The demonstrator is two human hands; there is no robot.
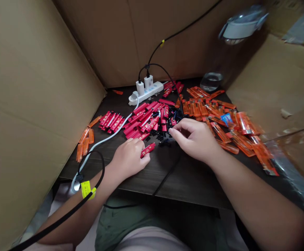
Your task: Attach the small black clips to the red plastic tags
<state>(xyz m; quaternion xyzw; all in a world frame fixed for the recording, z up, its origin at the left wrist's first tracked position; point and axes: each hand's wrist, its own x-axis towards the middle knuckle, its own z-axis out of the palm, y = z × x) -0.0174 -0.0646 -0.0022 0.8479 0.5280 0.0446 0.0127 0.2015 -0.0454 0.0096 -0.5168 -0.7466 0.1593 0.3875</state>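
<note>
My left hand point(130, 156) is closed around a red lighter case point(148, 150) with gold print, held low over the front of the table. My right hand point(194, 137) has its thumb and forefinger brought together at the edge of a heap of small black parts point(165, 137). Whatever lies between those fingertips is too small to make out. A pile of red lighter cases point(141, 120) lies just beyond both hands. Neatly lined up to its left is a group of red lighter cases point(112, 122). Many clear orange lighters point(199, 107) spread out beyond and right of my right hand.
A white power strip point(152, 92) with plugged-in chargers sits at the back, its pale cable point(102, 141) crossing the table. Black cables hang and run across the front. A clear bottle point(211, 82) stands back right. Cardboard walls point(73, 52) enclose the table; several orange lighters point(85, 144) lie left.
</note>
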